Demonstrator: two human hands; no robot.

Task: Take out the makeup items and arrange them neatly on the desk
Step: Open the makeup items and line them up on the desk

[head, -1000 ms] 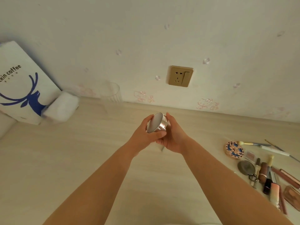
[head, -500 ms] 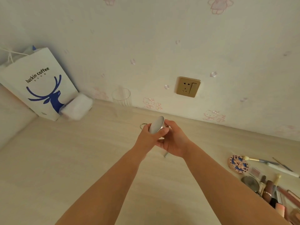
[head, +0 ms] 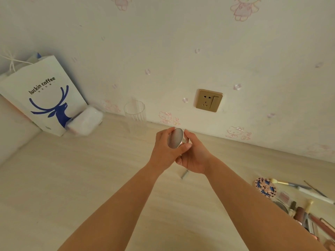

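A round silver compact (head: 175, 138) is held up over the middle of the pale wooden desk (head: 90, 178), tilted on edge. My left hand (head: 165, 150) grips its left rim and my right hand (head: 194, 156) cups it from the right and below. Under my right hand a small grey stick (head: 184, 174) lies on the desk. At the far right lies a cluster of makeup: a blue patterned round compact (head: 265, 187), several brushes (head: 290, 183), a white pencil (head: 315, 194) and lipsticks (head: 301, 213).
A white paper bag with a blue deer (head: 43, 98) leans on the wall at back left, a white soft pack (head: 85, 121) beside it. A clear glass (head: 135, 111) stands by the wall. A gold wall socket (head: 208, 100) is above the desk.
Both hands with the silver compact have moved a little farther from me toward the wall. The compact has turned so more of its flat face shows. The view has tilted upward.
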